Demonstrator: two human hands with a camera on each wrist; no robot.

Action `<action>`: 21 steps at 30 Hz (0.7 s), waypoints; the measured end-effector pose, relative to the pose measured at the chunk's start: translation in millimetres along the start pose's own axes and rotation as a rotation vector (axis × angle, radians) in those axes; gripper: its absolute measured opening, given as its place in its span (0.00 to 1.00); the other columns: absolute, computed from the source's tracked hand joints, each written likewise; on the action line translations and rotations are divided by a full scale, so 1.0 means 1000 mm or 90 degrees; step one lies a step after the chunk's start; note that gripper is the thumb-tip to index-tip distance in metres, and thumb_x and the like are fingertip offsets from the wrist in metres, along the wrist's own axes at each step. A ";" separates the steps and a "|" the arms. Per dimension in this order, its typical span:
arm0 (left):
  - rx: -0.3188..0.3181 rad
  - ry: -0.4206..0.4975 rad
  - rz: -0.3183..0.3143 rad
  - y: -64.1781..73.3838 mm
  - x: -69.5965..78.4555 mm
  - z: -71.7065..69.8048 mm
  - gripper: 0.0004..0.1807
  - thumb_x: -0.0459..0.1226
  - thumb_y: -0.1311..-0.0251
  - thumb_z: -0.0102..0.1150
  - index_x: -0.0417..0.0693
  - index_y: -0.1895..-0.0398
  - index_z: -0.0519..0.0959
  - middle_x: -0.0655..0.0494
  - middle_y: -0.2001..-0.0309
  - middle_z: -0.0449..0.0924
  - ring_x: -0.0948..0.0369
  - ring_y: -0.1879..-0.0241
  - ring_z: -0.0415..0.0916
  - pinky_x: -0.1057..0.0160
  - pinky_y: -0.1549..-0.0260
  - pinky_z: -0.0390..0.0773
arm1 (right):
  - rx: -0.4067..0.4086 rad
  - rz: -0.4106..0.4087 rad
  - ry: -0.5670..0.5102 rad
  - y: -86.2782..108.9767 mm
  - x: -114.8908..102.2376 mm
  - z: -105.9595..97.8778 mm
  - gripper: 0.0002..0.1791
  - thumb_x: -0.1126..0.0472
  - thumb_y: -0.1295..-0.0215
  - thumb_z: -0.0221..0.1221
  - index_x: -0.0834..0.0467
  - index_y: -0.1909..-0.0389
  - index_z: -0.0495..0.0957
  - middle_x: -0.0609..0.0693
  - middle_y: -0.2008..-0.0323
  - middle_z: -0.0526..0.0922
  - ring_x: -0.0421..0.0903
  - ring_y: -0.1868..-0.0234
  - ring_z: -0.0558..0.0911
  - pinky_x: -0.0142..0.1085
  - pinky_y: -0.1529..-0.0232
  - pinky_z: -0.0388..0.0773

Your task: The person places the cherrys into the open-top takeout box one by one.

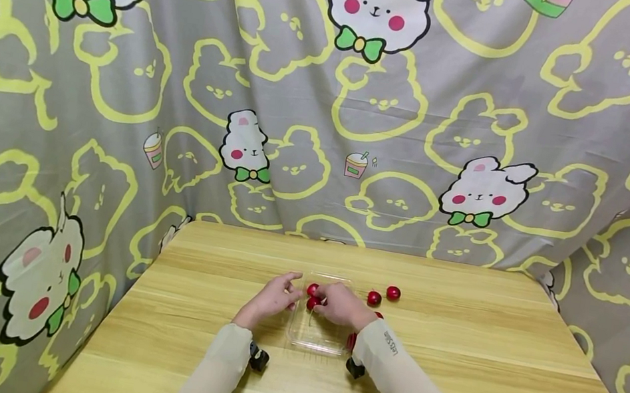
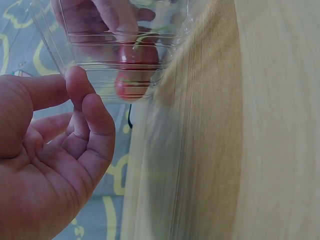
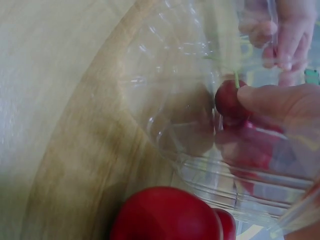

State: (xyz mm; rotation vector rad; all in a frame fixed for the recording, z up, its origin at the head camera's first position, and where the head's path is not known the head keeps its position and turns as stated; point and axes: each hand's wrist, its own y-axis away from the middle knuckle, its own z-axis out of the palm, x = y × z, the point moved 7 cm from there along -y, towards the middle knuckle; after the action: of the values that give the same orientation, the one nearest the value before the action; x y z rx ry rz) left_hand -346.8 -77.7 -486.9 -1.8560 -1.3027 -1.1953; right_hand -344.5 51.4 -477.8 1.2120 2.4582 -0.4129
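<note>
A clear plastic box (image 1: 318, 345) sits on the table in front of me. My right hand (image 1: 343, 304) reaches into it and pinches a red cherry (image 3: 229, 100) with a green stem, the thumb pressed to its side. Another cherry (image 1: 312, 289) lies in the box close to those fingers. At the box's left side is my left hand (image 1: 274, 295), fingers loosely bent and holding nothing. In the left wrist view its fingertips (image 2: 79, 82) are close to the clear wall; whether they touch it I cannot tell. Cherries (image 2: 137, 57) show through the plastic there.
Right of the box, several cherries lie on the wooden table (image 1: 486, 355), one cherry (image 1: 374, 298) beside another cherry (image 1: 393, 293). Nearer the right wrist is a cherry (image 1: 352, 341) partly hidden by the sleeve. A patterned grey curtain (image 1: 292, 186) hangs behind and along the sides.
</note>
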 end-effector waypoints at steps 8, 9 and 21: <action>-0.001 -0.009 0.006 0.001 0.001 0.000 0.29 0.31 0.34 0.53 0.34 0.31 0.58 0.48 0.69 0.74 0.56 0.76 0.78 0.57 0.73 0.79 | -0.007 0.012 -0.006 0.000 0.001 0.000 0.05 0.62 0.42 0.65 0.57 0.67 0.79 0.45 0.70 0.81 0.37 0.72 0.76 0.32 0.70 0.75; 0.000 -0.007 0.008 0.001 0.000 0.000 0.30 0.31 0.34 0.53 0.34 0.31 0.58 0.47 0.69 0.74 0.55 0.76 0.78 0.56 0.73 0.79 | -0.010 0.014 -0.008 0.001 0.002 0.000 0.05 0.62 0.42 0.66 0.57 0.66 0.79 0.46 0.69 0.82 0.38 0.72 0.76 0.32 0.70 0.75; 0.000 0.015 -0.003 -0.003 -0.002 0.000 0.29 0.30 0.34 0.52 0.34 0.31 0.58 0.48 0.69 0.73 0.60 0.77 0.77 0.59 0.72 0.81 | -0.021 0.041 0.006 -0.001 0.004 0.002 0.10 0.65 0.45 0.66 0.58 0.62 0.80 0.46 0.70 0.81 0.40 0.69 0.78 0.34 0.68 0.77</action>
State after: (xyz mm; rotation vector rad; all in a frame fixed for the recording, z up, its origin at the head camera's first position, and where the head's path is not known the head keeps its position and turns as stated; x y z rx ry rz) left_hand -349.9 -77.5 -489.1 -1.8338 -1.2958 -1.2163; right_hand -347.3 52.2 -481.4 1.2776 2.4173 -0.3475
